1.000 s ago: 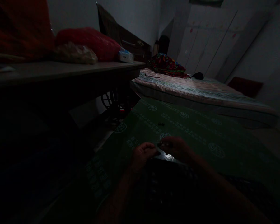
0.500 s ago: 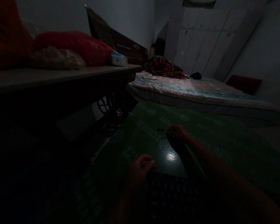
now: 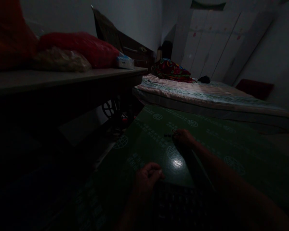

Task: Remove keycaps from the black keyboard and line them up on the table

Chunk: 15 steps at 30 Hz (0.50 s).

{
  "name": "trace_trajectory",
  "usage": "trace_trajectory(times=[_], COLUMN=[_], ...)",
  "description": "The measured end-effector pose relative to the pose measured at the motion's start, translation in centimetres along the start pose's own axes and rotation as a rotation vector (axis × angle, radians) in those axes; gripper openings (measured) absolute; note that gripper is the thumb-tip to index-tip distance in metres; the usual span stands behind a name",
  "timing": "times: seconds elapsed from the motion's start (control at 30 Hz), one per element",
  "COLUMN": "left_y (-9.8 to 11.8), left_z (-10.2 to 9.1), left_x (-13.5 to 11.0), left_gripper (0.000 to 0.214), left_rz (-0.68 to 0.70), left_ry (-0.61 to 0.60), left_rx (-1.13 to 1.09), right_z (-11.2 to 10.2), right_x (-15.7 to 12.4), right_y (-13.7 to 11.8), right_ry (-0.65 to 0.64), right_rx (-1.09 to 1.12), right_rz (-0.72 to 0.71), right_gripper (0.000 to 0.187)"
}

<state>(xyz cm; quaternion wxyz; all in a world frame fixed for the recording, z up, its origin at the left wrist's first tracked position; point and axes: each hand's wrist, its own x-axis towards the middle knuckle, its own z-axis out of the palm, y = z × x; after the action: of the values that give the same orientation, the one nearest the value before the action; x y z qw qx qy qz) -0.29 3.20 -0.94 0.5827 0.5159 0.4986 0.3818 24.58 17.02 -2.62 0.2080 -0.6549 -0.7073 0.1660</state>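
Small dark pieces (image 3: 167,135) on green mat (image 3: 219,141) beside right hand (image 3: 185,140) fingers (image 3: 176,136)

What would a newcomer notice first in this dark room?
The green mat with white globe prints fills the middle. On it the right hand reaches to small dark pieces, while the left hand lies curled nearer. At left, red bags lie on the table.
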Motion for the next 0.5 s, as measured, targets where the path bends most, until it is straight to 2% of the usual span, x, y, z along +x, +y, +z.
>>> trace_trajectory(times=[0.5], left_y=[-0.13], left_z=[-0.05], left_x=[0.03], left_gripper=[0.016], left_rz=[0.03], left_ry=[-0.016], left_rx=[0.027], right_z=[0.12], right_x=[0.13], right_y=[0.15], right_ry=[0.005], right_rx=[-0.039], right_rz=[-0.005], right_gripper=[0.015])
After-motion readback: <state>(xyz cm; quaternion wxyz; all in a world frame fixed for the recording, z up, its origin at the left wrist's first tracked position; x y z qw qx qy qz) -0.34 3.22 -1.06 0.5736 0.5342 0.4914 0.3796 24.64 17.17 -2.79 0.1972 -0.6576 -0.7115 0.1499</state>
